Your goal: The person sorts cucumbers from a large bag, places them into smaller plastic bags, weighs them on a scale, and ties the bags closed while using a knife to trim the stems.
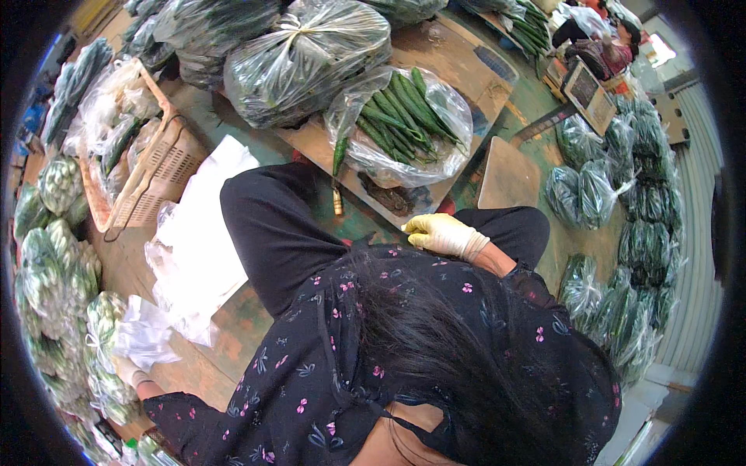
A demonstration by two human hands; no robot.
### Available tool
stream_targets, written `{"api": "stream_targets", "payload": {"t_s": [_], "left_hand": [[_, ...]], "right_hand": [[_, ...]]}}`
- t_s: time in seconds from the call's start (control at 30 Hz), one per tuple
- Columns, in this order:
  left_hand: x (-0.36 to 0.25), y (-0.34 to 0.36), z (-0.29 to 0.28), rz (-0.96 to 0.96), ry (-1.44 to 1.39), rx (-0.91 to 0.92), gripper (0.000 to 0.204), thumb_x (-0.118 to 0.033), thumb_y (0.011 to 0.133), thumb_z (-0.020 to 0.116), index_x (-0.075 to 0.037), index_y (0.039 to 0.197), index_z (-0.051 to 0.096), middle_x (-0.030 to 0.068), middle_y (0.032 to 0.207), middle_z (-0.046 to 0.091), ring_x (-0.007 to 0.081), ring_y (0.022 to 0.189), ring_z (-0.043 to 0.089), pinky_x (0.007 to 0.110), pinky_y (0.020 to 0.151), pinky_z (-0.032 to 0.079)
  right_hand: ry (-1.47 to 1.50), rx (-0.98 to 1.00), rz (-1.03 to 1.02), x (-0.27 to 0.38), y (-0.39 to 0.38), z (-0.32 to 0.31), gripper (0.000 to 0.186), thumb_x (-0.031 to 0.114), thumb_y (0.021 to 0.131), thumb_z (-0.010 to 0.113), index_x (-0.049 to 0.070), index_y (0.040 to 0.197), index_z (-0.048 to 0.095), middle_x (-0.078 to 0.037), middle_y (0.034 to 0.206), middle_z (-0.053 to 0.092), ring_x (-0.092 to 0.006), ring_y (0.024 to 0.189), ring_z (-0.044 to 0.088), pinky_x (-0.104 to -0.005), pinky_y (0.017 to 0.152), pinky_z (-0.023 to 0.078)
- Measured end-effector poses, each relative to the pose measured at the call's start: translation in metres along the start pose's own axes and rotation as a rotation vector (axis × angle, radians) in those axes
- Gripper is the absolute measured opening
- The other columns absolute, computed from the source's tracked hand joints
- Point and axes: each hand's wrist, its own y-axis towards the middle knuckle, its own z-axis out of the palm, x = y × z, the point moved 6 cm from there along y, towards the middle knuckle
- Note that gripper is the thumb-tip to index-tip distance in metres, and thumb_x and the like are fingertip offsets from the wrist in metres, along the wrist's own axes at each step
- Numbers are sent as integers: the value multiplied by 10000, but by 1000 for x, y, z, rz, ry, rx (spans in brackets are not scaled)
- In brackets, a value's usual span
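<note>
My left hand (127, 370), in a pale glove, reaches out to the lower left. It is closed on a thin whitish plastic bag (144, 332), beside bagged pale-green vegetables; its fingers are partly hidden. Near my right thigh is my right hand (444, 234), in a pale glove with yellowish fingers. Those fingers are loosely bent and slightly apart, with nothing visible in them. Ahead of me, cucumbers (398, 116) lie in an opened clear plastic bag (458, 109) on a low brown board (486, 89). A single cucumber (339, 155) rests at the bag's left edge.
Big filled plastic bags (311, 58) stand beyond the board. A plastic crate (159, 159) and white sheets (206, 233) lie to the left. On the right are a scale (588, 97) and rows of bagged cucumbers (645, 194). Another person (618, 50) sits at the far right.
</note>
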Motion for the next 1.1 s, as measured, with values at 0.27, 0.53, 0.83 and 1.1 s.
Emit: {"api": "stream_targets", "payload": {"t_s": [0.27,0.53,0.83,1.1], "left_hand": [[-280,33,-144,-151,-2239,503,221,-157,863,618,-90,1071,586,39,960,620,142,826,575,274,730,483],[-536,-73,-383,462,-2536,946,360,-276,946,477,-32,1210,492,103,1174,553,222,1105,511,380,1003,371],[-616,-135,-427,583,-2399,1072,285,-268,929,526,-38,1090,571,32,1001,615,108,897,580,263,820,469],[-634,-211,-381,842,-1698,1367,245,-257,907,569,-22,923,636,1,794,629,86,668,561,214,641,443]], "right_hand": [[212,-32,-205,59,15,-28,360,268,838,568,49,1123,591,-123,1032,645,-213,964,601,-301,869,441],[286,-266,-376,65,8,-70,290,193,830,585,51,1081,623,-85,1037,654,-175,952,607,-279,865,448],[918,-231,-468,50,-29,-98,489,208,831,640,0,1239,468,-84,1160,549,-162,1059,528,-311,924,425],[1474,-1,-756,41,-31,-91,927,682,690,585,45,1316,337,-209,1331,426,-327,1203,457,-428,958,415]]}}
